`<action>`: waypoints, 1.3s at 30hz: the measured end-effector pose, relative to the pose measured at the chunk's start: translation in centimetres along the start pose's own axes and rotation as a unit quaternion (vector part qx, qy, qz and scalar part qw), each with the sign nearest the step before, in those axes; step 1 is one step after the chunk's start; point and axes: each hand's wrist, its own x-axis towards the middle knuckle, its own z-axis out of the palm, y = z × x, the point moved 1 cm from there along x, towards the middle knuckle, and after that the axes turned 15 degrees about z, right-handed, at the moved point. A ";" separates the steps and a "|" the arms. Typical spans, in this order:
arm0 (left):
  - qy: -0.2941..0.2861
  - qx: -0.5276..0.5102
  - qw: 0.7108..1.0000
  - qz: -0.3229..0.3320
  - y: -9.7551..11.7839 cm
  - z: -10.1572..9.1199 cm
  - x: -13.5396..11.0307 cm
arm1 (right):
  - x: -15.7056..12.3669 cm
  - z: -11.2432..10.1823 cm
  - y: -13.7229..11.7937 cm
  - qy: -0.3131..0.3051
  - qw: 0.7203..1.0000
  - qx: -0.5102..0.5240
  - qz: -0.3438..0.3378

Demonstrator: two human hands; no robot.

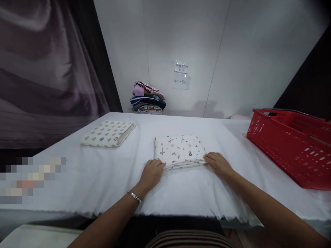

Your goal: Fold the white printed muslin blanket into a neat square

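A white folded cloth (181, 148) with small grey printed figures lies flat in front of me on the white-covered table. My left hand (152, 174) has its fingers closed on the near left corner; the fingertips are partly hidden at the fabric. At the near right corner, my right hand (218, 163) grips the edge in the same way, thumb out of sight. Several fabric layers show along the near edge between the hands. Further left lies a second folded cloth (107, 133), cream with a grey repeating print, touched by neither hand.
On the right of the table stands a red plastic basket (287, 148) with a metal handle. A stack of folded fabrics (148, 100) rises beyond the far edge, near paper signs (181, 75) on the wall. A draped curtain (46, 69) hangs at left; a pixelated patch covers the table's left side.
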 end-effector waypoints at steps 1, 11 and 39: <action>0.003 -0.009 1.000 -0.003 0.0 0.0 -0.1 | -0.2 0.0 0.0 0.007 1.000 0.006 0.008; 0.067 -0.137 0.982 -0.108 -1.4 -1.6 4.7 | 3.5 -0.7 -2.9 -0.015 0.992 0.090 0.085; -0.107 -0.093 0.974 -0.174 -5.3 5.9 8.5 | 13.4 7.7 -0.9 -0.174 0.952 0.028 0.248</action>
